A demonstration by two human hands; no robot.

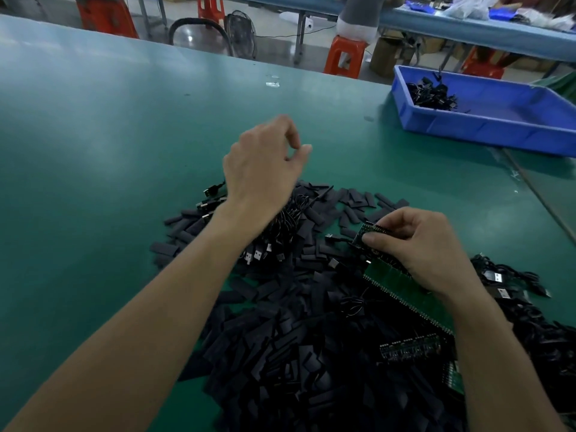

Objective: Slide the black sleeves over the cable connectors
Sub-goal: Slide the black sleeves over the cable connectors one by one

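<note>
A big heap of flat black sleeves [299,347] covers the green table in front of me. Short black cables with USB connectors [258,254] lie tangled in it under my left forearm. My left hand [265,169] hovers above the far side of the heap, fingers loosely curled, nothing visible in them. My right hand [417,244] pinches the end of a small green circuit board [371,233] that has a cable attached. A strip of green boards [405,294] lies beneath that hand.
A blue plastic bin [486,126] with some finished cables stands at the far right. More black cables [530,307] pile up at the right edge. Orange stools [343,54] and another bench, with a seated person, are beyond the table.
</note>
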